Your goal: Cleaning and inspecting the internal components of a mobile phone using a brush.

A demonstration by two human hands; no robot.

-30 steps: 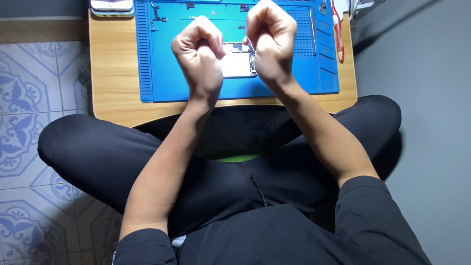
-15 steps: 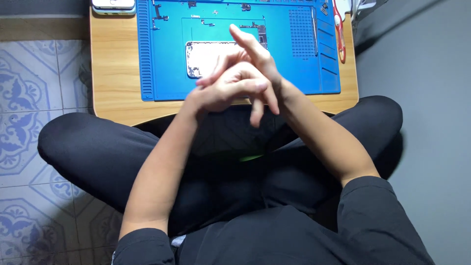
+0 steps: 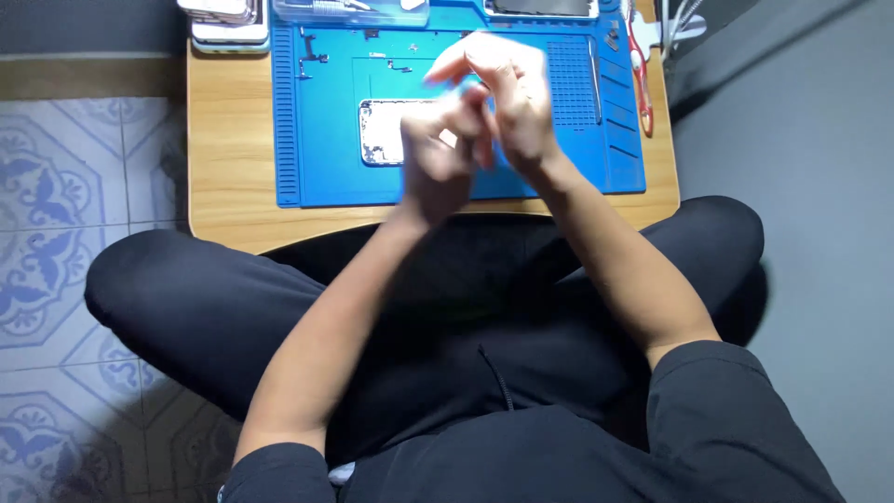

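Head view, hands: left hand (image 3: 438, 154) and right hand (image 3: 507, 98) raised together above the blue mat (image 3: 317, 158), blurred with motion, touching each other.
Head view, fingers: right fingers (image 3: 456, 63) spread and bent over the left; left fingers curled loosely, seemingly pressed against the right palm; nothing seen pinched, though blur hides detail.
Head view, the work piece: opened phone shell (image 3: 380, 132) flat on the mat, partly hidden behind the left hand, untouched by either hand.
Head view, surroundings: small parts (image 3: 312, 58) scattered along the mat's upper edge; red-handled tool (image 3: 641, 74) at its right side; stacked phones (image 3: 225, 20) at the tabletop (image 3: 228, 158) corner.
Head view, doing it well: best kept high, clear of loose parts; probably a stretch or rub, so slow and above the shell.
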